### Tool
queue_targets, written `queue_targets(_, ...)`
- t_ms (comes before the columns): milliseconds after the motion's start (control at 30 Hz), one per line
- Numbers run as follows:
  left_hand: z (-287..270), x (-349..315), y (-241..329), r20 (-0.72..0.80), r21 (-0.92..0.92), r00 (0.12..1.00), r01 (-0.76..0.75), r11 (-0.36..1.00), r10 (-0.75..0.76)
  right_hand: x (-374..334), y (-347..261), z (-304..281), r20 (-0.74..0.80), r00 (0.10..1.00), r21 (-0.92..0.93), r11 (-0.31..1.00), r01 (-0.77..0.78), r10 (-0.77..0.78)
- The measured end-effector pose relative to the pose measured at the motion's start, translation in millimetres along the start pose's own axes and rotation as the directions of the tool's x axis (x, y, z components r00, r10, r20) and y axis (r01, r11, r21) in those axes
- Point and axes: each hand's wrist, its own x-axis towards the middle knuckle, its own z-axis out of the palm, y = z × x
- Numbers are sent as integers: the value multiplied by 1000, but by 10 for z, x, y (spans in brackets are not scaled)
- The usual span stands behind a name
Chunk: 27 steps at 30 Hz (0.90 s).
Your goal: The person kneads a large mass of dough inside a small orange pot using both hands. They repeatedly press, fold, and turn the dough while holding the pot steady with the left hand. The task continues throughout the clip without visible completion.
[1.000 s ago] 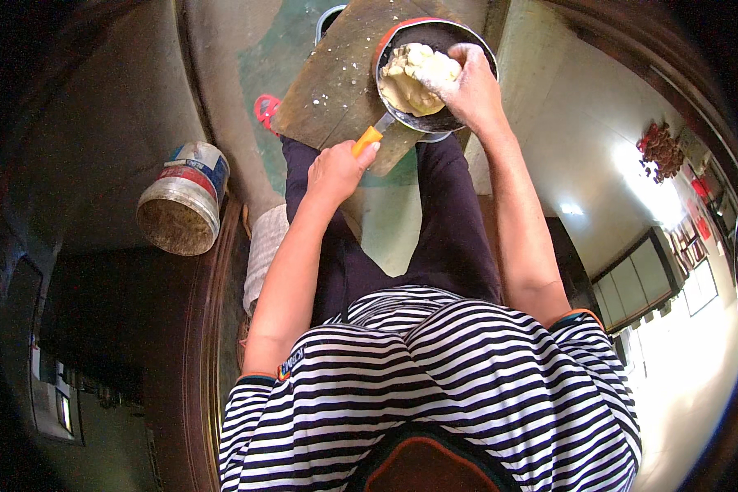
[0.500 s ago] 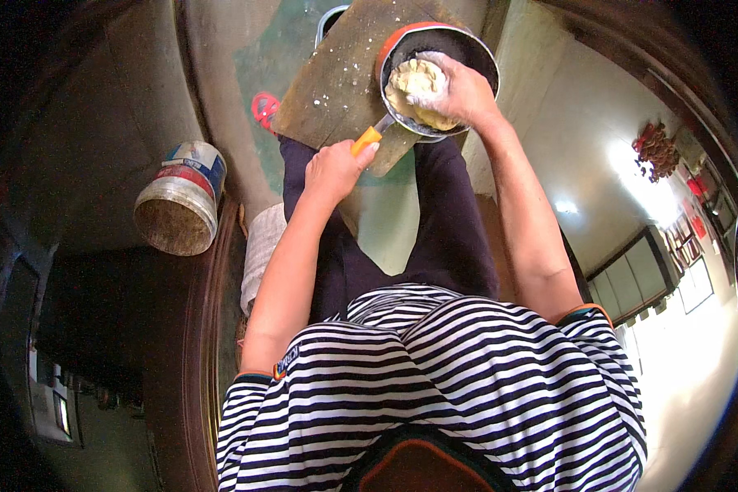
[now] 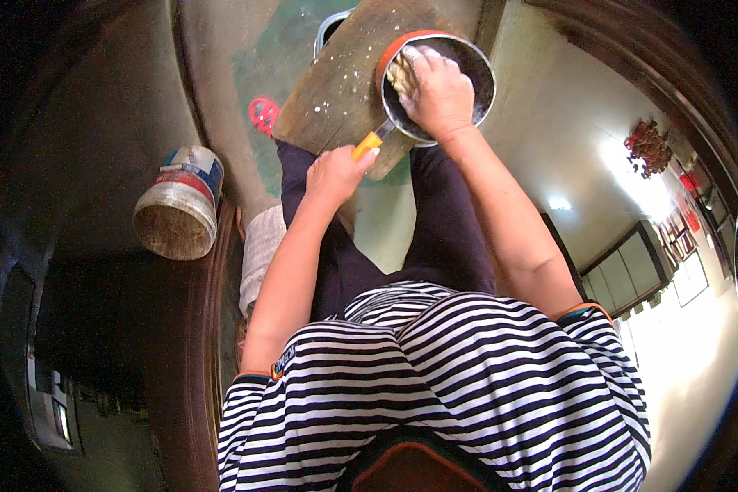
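A pan (image 3: 418, 35) with a red-orange outside and a dark inside is tilted on a worn wooden board (image 3: 344, 74). My left hand (image 3: 334, 174) is closed around its orange handle (image 3: 368, 145). Inside the pan my right hand (image 3: 441, 94), white with flour on the fingers, curls over a lump of pale yellow dough (image 3: 400, 78) at the left wall. Most of the dough is hidden behind that hand. White flecks are scattered over the board.
A dirty white bucket (image 3: 176, 221) lies to the left. Past the board's far edge shows part of a round metal-rimmed vessel (image 3: 326, 29). A red shoe (image 3: 263, 115) is beside the board's left corner. My legs (image 3: 451, 213) are under its near side.
My right hand has moved left and turned over the dough, covering more of it. The dough now shows only at the pan's left side. My left hand keeps its grip on the handle.
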Motion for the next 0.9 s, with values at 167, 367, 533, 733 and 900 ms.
queue_targets(167, -22, -23, 3, 25, -40, 1000, 14, 999, -13, 134, -35, 69, 91, 990, -83, 991, -101, 109)
queue_targets(367, -14, -9, 3, 37, -36, 999, 25, 999, -24, 310, -108, 80, 236, 944, -99, 972, -212, 230)
queue_targets(533, 2, -7, -2, 25, -52, 1000, 18, 998, -17, 374, -55, 194, 233, 947, -151, 970, -188, 220)
queue_targets(733, -25, -11, 25, 23, -26, 999, 23, 999, -22, 368, 111, 395, 173, 975, -154, 981, -115, 141)
queue_targets(900, -3, -42, 65, -40, -6, 999, -8, 1000, 8, 383, 257, 324, 120, 991, -49, 998, -46, 51)
